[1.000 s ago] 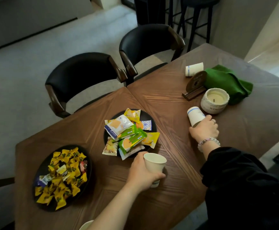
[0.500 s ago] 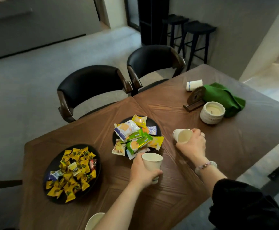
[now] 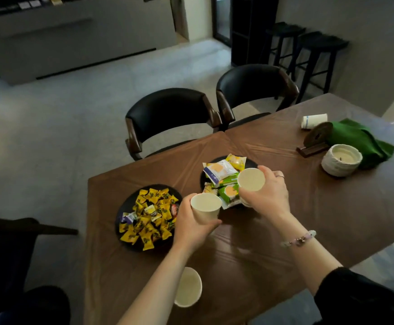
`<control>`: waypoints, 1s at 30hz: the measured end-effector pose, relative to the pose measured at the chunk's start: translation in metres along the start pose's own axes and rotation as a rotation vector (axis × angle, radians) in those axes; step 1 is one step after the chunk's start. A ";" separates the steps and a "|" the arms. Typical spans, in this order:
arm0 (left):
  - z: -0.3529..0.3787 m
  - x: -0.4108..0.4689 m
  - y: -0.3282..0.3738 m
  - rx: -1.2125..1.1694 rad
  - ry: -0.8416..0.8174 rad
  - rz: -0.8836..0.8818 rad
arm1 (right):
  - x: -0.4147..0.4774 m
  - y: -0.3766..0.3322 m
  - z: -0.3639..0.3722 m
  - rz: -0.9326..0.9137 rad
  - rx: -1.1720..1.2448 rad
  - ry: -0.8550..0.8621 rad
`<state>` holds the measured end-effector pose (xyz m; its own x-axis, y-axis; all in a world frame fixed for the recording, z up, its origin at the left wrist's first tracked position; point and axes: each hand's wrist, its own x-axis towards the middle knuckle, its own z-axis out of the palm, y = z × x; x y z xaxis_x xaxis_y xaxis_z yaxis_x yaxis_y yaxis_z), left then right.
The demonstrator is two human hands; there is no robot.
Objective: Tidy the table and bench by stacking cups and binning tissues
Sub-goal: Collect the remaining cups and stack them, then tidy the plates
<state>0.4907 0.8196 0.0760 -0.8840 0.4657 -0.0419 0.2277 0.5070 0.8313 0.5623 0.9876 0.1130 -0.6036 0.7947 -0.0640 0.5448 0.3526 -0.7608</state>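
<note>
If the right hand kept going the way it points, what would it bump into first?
Probably the snack packets on the black plate. The right hand, gripping a paper cup, points across them. It looks raised off the table, so it might pass just above.

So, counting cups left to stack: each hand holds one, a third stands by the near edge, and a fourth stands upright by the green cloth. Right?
Not quite: the head view shows the fourth cup lying on its side by the green cloth, not upright. Otherwise yes: the left hand grips the left cup, the right hand the right cup, and the third cup stands by the near edge.
</note>
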 end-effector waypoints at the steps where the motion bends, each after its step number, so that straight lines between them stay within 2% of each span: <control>1: -0.006 -0.004 -0.004 -0.015 0.018 -0.002 | -0.008 -0.005 0.005 -0.026 0.004 -0.037; 8: -0.040 -0.045 -0.026 -0.068 0.143 0.062 | -0.058 -0.025 0.044 -0.217 -0.004 -0.204; 14: -0.053 -0.078 -0.045 -0.023 0.192 -0.001 | -0.078 -0.028 0.057 -0.260 -0.046 -0.309; 20: -0.048 -0.106 -0.062 0.124 0.118 0.113 | -0.095 -0.026 0.057 -0.269 -0.074 -0.390; 26: -0.046 -0.120 -0.065 0.136 0.087 0.172 | -0.104 -0.029 0.054 -0.321 -0.078 -0.419; 30: -0.047 -0.123 -0.068 0.239 0.060 0.226 | -0.104 -0.029 0.053 -0.312 -0.079 -0.420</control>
<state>0.5651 0.6941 0.0507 -0.8209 0.5459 0.1677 0.5043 0.5549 0.6616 0.5785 0.8686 0.1074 -0.9165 0.3853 -0.1074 0.3341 0.5899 -0.7351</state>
